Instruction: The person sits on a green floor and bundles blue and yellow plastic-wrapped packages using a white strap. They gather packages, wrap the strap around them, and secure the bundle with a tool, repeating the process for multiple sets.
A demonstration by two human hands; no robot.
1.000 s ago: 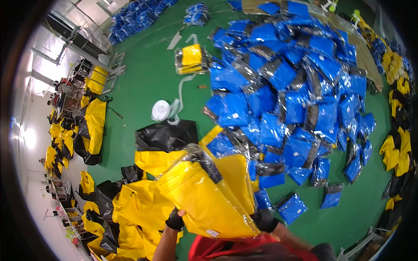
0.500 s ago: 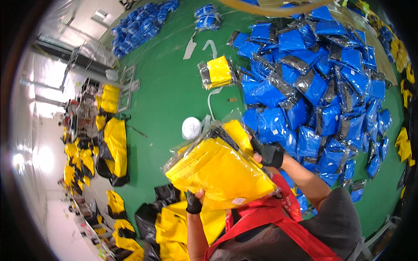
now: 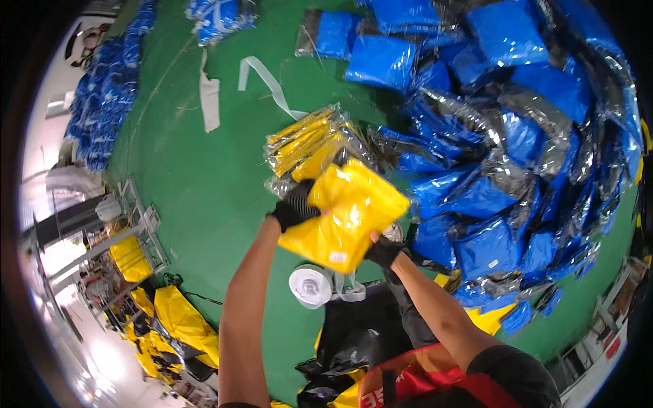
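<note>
A folded yellow package in clear plastic (image 3: 354, 214) is held tilted in front of me, over the floor. My left hand (image 3: 299, 207), in a black fingerless glove, is closed on its left edge. My right hand (image 3: 385, 249), gloved the same way, grips its lower right edge with the thumb on top. Just beyond lies a stack of similar yellow bagged packages (image 3: 303, 146), partly covered by the held one. A white tape roll (image 3: 311, 285) rests on the green floor below the package.
Blue bagged packages (image 3: 490, 197) form a large heap on the right. Pale strips (image 3: 262, 75) lie on the green floor (image 3: 183, 183) ahead. Black and yellow sheeting (image 3: 354, 333) sits near my body. At the left are a metal frame (image 3: 139, 221) and yellow material (image 3: 183, 323).
My hands have carried the yellow package forward, up to the yellow stack. My left hand has shifted from its near edge to its left side. The view has moved closer to the floor.
</note>
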